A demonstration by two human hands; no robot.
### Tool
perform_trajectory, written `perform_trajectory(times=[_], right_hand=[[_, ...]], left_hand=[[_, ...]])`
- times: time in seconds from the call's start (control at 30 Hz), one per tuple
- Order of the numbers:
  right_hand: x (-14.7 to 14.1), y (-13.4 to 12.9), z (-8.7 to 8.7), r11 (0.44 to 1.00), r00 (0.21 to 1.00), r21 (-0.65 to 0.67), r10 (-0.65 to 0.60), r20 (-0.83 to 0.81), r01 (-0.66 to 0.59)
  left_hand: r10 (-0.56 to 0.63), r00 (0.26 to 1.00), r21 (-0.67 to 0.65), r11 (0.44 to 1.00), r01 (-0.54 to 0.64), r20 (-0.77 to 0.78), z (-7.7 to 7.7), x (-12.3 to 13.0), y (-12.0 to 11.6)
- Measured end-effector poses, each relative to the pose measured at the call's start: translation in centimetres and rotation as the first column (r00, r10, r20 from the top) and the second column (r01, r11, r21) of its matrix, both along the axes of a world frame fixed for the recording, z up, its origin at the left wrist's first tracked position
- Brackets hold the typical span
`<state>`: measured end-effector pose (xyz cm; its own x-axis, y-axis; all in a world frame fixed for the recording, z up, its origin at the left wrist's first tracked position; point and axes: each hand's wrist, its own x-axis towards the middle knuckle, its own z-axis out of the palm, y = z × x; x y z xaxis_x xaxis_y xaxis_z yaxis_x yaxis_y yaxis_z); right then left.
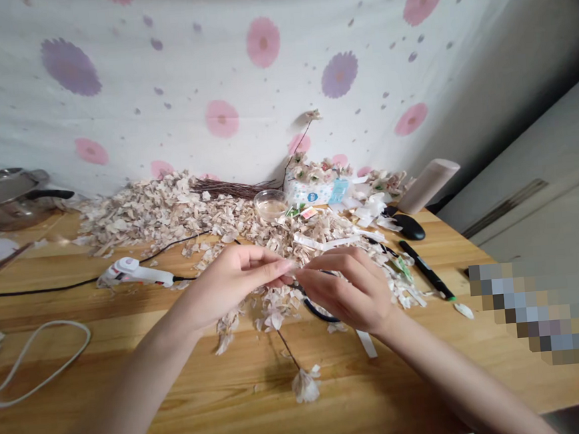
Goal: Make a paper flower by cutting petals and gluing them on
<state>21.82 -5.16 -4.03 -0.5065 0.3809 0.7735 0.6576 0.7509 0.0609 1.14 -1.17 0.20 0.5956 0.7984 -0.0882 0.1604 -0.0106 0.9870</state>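
Between the thumb and forefinger of the left hand (229, 282) sits a small pale piece (292, 267), too small to show which way it points or how its long axis runs; these two fingers are pinched together on it. The curled fingertips of the right hand (355, 285) come right up beside it, though whether they grip it I cannot tell. Nearer than the fingers lies a flower (307, 385), its stem (288, 350) running away and slightly left. Beyond them heap loose petals (168, 206); a black pen (427, 270) lies rightward.
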Motion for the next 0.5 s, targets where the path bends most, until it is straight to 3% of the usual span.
perform_trajectory(times=[0.1, 0.17, 0.27, 0.37, 0.5], right_hand=[[-0.9, 0.1, 0.6, 0.99, 0.987, -0.131, 0.03, -0.159, -0.051], [-1.9, 0.6, 0.8, 0.948, 0.967, -0.307, 0.001, -0.253, -0.081], [-4.6, 2.6, 0.5, 0.768, 0.965, -0.631, -0.067, -0.253, -0.112], [-9.0, 6.1, -0.8, 0.598, 0.994, -0.794, 0.037, -0.102, -0.104], [-16.4, 10.9, -3.0, 0.573, 0.985, -0.809, 0.167, -0.041, -0.13]], left_hand=[[0.038, 0.997, 0.137, 0.99, -0.03, -0.06, 1.0, -1.4, 0.1], [0.118, 0.987, 0.211, 0.973, -0.093, -0.112, 2.0, -3.1, 0.0], [0.291, 0.945, 0.31, 0.921, -0.234, -0.152, 3.6, -6.2, -0.7], [0.492, 0.86, 0.41, 0.818, -0.404, -0.135, 5.3, -9.1, -2.1], [0.751, 0.653, 0.446, 0.621, -0.645, -0.101, 7.0, -11.5, -3.9]])
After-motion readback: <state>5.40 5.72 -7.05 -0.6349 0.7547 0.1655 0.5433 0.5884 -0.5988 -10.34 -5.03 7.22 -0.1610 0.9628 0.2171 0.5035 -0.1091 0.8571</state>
